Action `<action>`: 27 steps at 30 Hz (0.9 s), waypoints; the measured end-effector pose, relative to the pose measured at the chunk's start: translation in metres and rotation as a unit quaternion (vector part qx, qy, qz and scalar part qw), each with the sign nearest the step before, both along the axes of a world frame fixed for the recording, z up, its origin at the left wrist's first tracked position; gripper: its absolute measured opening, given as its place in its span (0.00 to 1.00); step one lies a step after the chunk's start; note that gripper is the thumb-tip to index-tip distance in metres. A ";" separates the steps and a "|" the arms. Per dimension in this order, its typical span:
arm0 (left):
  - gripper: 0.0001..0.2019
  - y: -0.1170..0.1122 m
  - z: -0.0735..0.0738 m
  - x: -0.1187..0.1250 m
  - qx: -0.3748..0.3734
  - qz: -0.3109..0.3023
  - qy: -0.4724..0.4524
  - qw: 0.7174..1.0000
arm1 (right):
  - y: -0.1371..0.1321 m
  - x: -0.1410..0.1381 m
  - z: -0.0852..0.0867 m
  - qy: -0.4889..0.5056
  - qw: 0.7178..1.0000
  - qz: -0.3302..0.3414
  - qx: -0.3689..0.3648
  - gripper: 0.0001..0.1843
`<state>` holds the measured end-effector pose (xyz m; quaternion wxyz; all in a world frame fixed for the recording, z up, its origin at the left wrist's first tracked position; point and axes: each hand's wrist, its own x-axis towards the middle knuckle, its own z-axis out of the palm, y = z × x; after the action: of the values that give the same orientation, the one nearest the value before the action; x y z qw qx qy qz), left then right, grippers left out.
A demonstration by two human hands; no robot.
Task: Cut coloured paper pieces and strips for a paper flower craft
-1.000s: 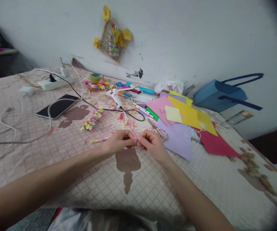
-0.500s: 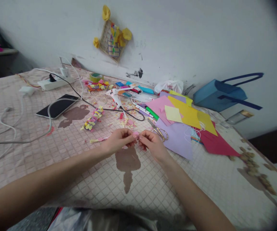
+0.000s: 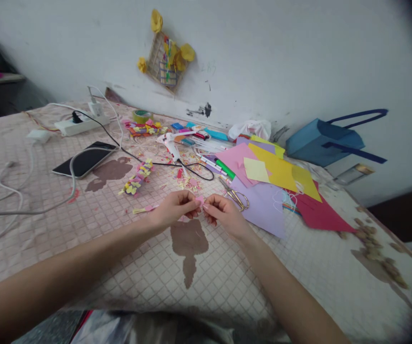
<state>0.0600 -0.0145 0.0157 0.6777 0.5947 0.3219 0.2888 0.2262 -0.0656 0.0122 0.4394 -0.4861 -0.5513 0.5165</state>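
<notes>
We pinch a pink paper scrap (image 3: 200,200) btwn both hands, just above the checked cloth (image 3: 227,277). Left hand (image 3: 174,210) & right hand (image 3: 224,216) are each closed on it w/ thumb and forefinger tips. Best w/ grips close together and light pressure, so it doesn't tear. Scissors (image 3: 236,197) lie just beside.

The small paper scrap (image 3: 201,199) is pink. The quilted cloth (image 3: 227,286) beneath it is pale pink-beige, printed with a grid of small squares and brown bear-shaped figures (one lies just below the scrap). The scissors (image 3: 235,197) have gold handles. Among the loose paper there is a lilac sheet (image 3: 263,203), a pink sheet (image 3: 236,160), a bright yellow sheet (image 3: 280,173), a pale yellow square (image 3: 256,169) and a deep red sheet (image 3: 316,212). The marker (image 3: 226,168) is green, the glue gun (image 3: 170,141) white, the phone (image 3: 84,160) black and the power strip (image 3: 80,125) white. The bag (image 3: 325,141) is blue with navy handles. The paper flowers (image 3: 157,21) on the off-white wall (image 3: 299,57) are yellow.
</notes>
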 end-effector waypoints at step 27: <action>0.13 0.006 -0.001 -0.003 -0.092 -0.036 -0.031 0.995 | 0.026 0.098 -0.012 -0.441 0.863 -0.240 0.053 0.07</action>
<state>0.0568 -0.0081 0.0146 0.7490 0.5320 0.3042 0.2517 0.3246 -0.0398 -0.0001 0.2860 -0.7563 -0.5804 0.0973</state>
